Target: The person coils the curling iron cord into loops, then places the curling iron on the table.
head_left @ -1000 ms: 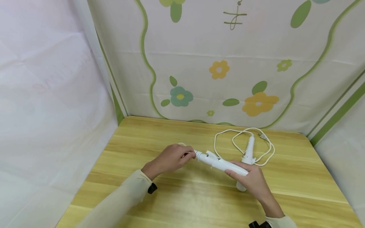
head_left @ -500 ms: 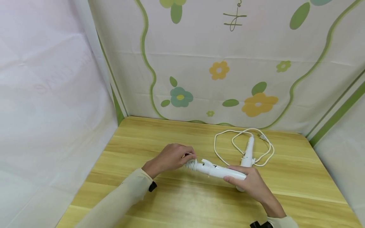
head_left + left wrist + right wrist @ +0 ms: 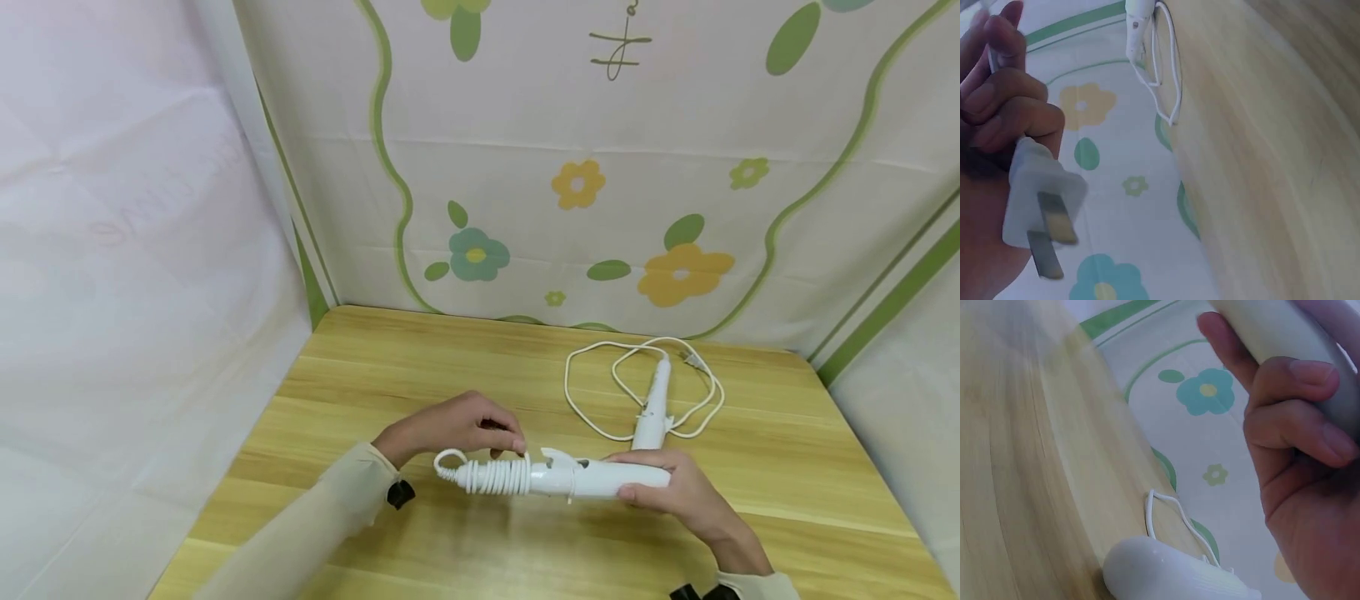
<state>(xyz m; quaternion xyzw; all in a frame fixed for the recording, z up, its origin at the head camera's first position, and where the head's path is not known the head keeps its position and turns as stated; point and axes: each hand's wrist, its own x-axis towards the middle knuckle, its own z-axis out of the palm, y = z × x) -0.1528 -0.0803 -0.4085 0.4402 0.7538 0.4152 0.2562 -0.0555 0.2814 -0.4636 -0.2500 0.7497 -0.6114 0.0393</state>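
Note:
A white curling iron (image 3: 551, 480) is held level above the table in the head view, its cord (image 3: 498, 477) wound in several turns around the handle. My right hand (image 3: 678, 492) grips its smooth barrel end, with fingers curled round it in the right wrist view. At the handle end, my left hand (image 3: 472, 425) pinches the cord just above the coils. A two-pin plug (image 3: 1044, 200) sticks out below the curled fingers in the left wrist view. Behind the right hand a second white curling iron (image 3: 651, 421) lies on the table, partly hidden.
Loose loops of the second iron's cord (image 3: 567, 387) spread across the back right of the wooden table (image 3: 390, 350), with its plug (image 3: 693, 360) near the far edge. A flowered cloth (image 3: 525, 250) hangs behind the table, and pale cloth stands at both sides.
The held iron has swung level and lower, with its handle end coming out from behind my left hand. More cord turns show around the handle. The second iron has stayed put.

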